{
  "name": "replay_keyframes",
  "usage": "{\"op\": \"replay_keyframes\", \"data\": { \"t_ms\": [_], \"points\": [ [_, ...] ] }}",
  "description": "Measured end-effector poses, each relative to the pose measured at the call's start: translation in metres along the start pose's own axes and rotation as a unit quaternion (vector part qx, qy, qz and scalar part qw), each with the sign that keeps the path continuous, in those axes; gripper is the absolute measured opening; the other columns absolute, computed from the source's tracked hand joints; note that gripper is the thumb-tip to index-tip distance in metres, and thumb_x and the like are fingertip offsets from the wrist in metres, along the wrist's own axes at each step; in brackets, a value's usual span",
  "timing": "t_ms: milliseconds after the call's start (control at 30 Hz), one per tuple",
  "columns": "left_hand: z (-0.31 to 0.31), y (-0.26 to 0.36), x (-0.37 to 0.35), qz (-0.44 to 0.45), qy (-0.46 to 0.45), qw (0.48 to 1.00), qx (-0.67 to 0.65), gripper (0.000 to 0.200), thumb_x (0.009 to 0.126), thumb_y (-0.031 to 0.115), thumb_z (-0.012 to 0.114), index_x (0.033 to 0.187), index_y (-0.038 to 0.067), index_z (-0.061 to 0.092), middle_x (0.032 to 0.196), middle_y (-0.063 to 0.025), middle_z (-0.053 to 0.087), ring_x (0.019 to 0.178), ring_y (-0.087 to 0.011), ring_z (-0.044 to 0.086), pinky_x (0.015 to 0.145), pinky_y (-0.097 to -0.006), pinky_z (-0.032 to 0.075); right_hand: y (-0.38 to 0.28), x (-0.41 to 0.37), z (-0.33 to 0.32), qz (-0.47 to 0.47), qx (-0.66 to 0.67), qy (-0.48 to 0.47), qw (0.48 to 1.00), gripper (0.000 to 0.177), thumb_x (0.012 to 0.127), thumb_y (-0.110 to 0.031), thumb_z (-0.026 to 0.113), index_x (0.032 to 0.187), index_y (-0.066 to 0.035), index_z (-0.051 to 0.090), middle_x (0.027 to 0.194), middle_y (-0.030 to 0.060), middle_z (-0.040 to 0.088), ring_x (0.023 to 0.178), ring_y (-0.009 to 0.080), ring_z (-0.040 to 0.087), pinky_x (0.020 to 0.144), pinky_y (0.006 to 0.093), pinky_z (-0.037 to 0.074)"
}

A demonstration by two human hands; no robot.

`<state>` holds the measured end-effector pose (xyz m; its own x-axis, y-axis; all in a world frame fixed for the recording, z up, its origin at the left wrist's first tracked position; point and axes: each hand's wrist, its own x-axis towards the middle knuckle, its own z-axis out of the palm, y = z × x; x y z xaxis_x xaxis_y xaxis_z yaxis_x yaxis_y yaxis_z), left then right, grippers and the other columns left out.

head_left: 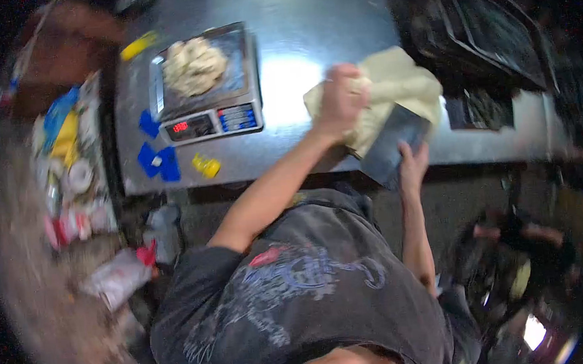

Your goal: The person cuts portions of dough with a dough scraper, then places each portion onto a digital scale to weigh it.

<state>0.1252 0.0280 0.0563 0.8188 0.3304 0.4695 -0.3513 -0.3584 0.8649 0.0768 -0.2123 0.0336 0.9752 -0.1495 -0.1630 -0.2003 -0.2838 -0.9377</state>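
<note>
A: Head view first: what did the hands have?

B: The left hand [338, 99] was clamped on the big dough lump [402, 82], which lay on the steel tabletop [295, 21] near its front edge. The right hand [412, 164] was closed around a flat metal scraper [389, 146], whose blade sat against the lump's near side.

A: Any containers?

B: The scale [211, 117] stood to the left, well apart from the lump. Its pan [237, 52] held a smaller dough portion [194, 66]. The red digits were too blurred to read. Blue scraps [159, 160] and a yellow piece [206, 165] lay just in front of it.
</note>
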Motion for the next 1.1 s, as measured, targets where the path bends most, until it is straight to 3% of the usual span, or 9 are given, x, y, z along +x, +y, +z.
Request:
{"op": "replay_keyframes", "data": {
  "t_ms": [100, 167, 400, 533, 633, 767, 867, 1000, 1100],
  "points": [
    [0.052, -0.065, -0.03, -0.057, -0.183, 0.903, 0.383, 0.048, 0.089, 0.023, 0.062, 0.133, 0.009, 0.051, 0.123, -0.0186, 0.054, 0.116, -0.0372, 0.053, 0.1, -0.0517, 0.038, -0.008, 0.0, -0.021, 0.012, 0.117, -0.015, 0.993, 0.043, 0.093, -0.015, 0.07, 0.126, 0.005, 0.051, 0.117, 0.0118, 0.061, 0.105, 0.0197, 0.058, 0.093, 0.0339, 0.047],
    [0.063, -0.071, -0.029, -0.053, -0.133, 0.907, 0.395, 0.056, 0.089, 0.021, 0.062, 0.141, 0.011, 0.047, 0.128, -0.0185, 0.053, 0.119, -0.038, 0.052, 0.101, -0.0533, 0.037, -0.001, 0.009, -0.038, 0.007, 0.078, -0.022, 0.997, 0.045, 0.095, -0.014, 0.069, 0.131, 0.004, 0.049, 0.118, 0.0118, 0.061, 0.107, 0.0204, 0.058, 0.095, 0.0337, 0.047],
    [0.058, -0.066, -0.032, -0.04, -0.113, 0.92, 0.374, 0.069, 0.089, 0.021, 0.059, 0.154, 0.014, 0.035, 0.132, -0.0194, 0.053, 0.121, -0.0404, 0.052, 0.103, -0.0545, 0.037, -0.011, 0.054, -0.045, -0.029, 0.059, -0.08, 0.995, 0.047, 0.093, -0.012, 0.068, 0.132, 0.005, 0.049, 0.118, 0.0126, 0.062, 0.103, 0.0223, 0.06, 0.094, 0.0344, 0.047],
    [0.05, -0.057, -0.035, -0.186, -0.103, 0.943, 0.256, 0.075, 0.087, 0.022, 0.06, 0.155, 0.008, 0.031, 0.135, -0.0281, 0.052, 0.108, -0.0491, 0.059, 0.106, -0.0562, 0.037, -0.027, 0.088, -0.007, -0.068, 0.122, -0.119, 0.983, 0.045, 0.091, -0.014, 0.069, 0.128, 0.006, 0.052, 0.113, 0.0129, 0.063, 0.099, 0.0228, 0.06, 0.091, 0.0353, 0.048],
    [0.04, -0.068, -0.038, -0.22, -0.134, 0.949, 0.184, 0.087, 0.086, 0.028, 0.069, 0.158, 0.009, 0.023, 0.15, -0.0294, 0.041, 0.129, -0.0455, 0.051, 0.111, -0.0557, 0.035, -0.035, 0.122, 0.03, -0.126, 0.05, -0.129, 0.982, 0.041, 0.091, -0.014, 0.069, 0.126, 0.003, 0.054, 0.11, 0.0082, 0.062, 0.093, 0.0186, 0.058, 0.086, 0.0349, 0.047],
    [0.026, -0.07, -0.06, -0.12, -0.121, 0.94, 0.294, 0.074, 0.09, 0.025, 0.066, 0.152, 0.003, 0.034, 0.144, -0.024, 0.051, 0.136, -0.039, 0.046, 0.115, -0.0487, 0.035, -0.058, 0.121, 0.078, -0.141, 0.087, -0.167, 0.972, 0.044, 0.09, -0.015, 0.069, 0.127, 0.005, 0.055, 0.114, 0.0112, 0.063, 0.099, 0.0198, 0.06, 0.09, 0.0357, 0.047],
    [-0.001, -0.087, -0.083, -0.114, -0.082, 0.963, 0.228, 0.053, 0.093, 0.012, 0.058, 0.144, 0.003, 0.048, 0.139, -0.0217, 0.055, 0.133, -0.037, 0.049, 0.112, -0.0446, 0.039, 0.0, 0.16, 0.1, -0.117, 0.053, -0.172, 0.977, 0.04, 0.09, -0.015, 0.07, 0.123, 0.005, 0.058, 0.113, 0.0112, 0.065, 0.098, 0.0205, 0.061, 0.089, 0.0354, 0.048],
    [-0.075, -0.078, -0.121, -0.13, -0.074, 0.981, 0.125, 0.036, 0.093, 0.008, 0.058, 0.128, 0.002, 0.061, 0.127, -0.0169, 0.062, 0.112, -0.0325, 0.062, 0.1, -0.0423, 0.049, -0.009, 0.164, 0.098, -0.137, -0.054, -0.177, 0.973, 0.038, 0.09, -0.02, 0.072, 0.118, 0.003, 0.061, 0.107, 0.0094, 0.066, 0.091, 0.0202, 0.063, 0.083, 0.0336, 0.05],
    [-0.143, -0.055, -0.113, -0.213, -0.023, 0.975, 0.065, 0.025, 0.094, 0.01, 0.059, 0.118, 0.004, 0.066, 0.115, -0.0141, 0.067, 0.1, -0.0252, 0.067, 0.088, -0.0368, 0.054, -0.028, 0.159, 0.084, 0.061, 0.092, -0.229, 0.967, 0.04, 0.089, -0.024, 0.07, 0.118, 0.003, 0.062, 0.105, 0.0077, 0.066, 0.091, 0.0194, 0.062, 0.084, 0.034, 0.051]
  ]
}}
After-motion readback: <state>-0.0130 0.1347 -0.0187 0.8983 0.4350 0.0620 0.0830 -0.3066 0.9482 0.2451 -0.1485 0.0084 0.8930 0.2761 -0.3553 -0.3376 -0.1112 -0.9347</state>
